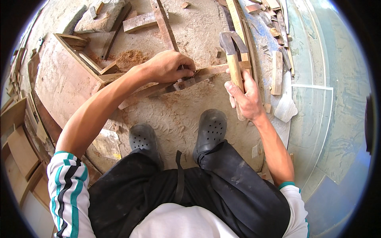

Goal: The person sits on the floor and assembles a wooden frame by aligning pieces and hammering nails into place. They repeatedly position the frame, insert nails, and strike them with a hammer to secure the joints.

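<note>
My right hand point(247, 97) grips a claw hammer by its pale wooden handle point(235, 73). The dark metal hammer head point(228, 43) points up and away from me, its claws spread toward the right. My left hand point(171, 66) is closed over a long wooden bar point(212, 71) lying crosswise ahead of my feet. Thumb and fingertips are pinched together at the bar's upper edge; what they hold is too small to make out. Just below those fingers, dark notched blocks point(183, 84) sit along the bar's near side.
A wooden frame point(85, 65) with sawdust point(130, 59) beside it lies at the left. Beyond are a stone block point(101, 18) and a wood offcut point(139, 22). Glass sheets point(311, 119) cover the right side, next to scrap wood point(276, 73). Dark clogs point(212, 129) are on my feet.
</note>
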### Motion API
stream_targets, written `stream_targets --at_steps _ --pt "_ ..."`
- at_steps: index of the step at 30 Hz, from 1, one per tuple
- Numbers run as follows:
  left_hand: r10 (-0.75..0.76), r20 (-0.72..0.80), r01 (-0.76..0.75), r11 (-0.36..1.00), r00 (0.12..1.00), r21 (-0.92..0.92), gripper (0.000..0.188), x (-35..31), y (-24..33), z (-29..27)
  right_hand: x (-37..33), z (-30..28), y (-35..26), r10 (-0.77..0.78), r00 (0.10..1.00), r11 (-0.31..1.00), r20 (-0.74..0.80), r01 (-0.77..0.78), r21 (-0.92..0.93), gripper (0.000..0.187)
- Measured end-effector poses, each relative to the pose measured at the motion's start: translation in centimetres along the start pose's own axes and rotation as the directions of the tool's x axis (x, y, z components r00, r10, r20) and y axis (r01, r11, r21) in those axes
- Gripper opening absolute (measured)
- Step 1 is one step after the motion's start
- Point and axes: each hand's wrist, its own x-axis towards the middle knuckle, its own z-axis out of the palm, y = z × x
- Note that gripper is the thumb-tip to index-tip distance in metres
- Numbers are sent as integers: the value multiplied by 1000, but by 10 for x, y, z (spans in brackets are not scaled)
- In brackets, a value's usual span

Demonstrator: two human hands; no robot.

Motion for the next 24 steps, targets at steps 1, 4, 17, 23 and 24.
stream_targets --at_steps 1,4,17,23,24 --pt "4 -4 -4 1000 1000 1 24 0 -1 1 0 0 0 3 1000 1000 1 -3 -5 41" --pt "16 -14 -16 1000 1000 -1 24 0 -3 2 -1 0 2 0 1000 1000 -10 0 17 43" --pt "33 -10 -33 999 999 -6 23 0 -6 3 -2 3 -5 38 996 976 75 -53 213 35" --pt "81 -23 -81 997 996 1 22 -1 -9 4 -10 15 -23 185 975 920 125 -217 326 31" --pt "88 -25 -88 996 996 -2 22 0 -9 5 -14 16 -19 176 977 934 123 -205 294 31"
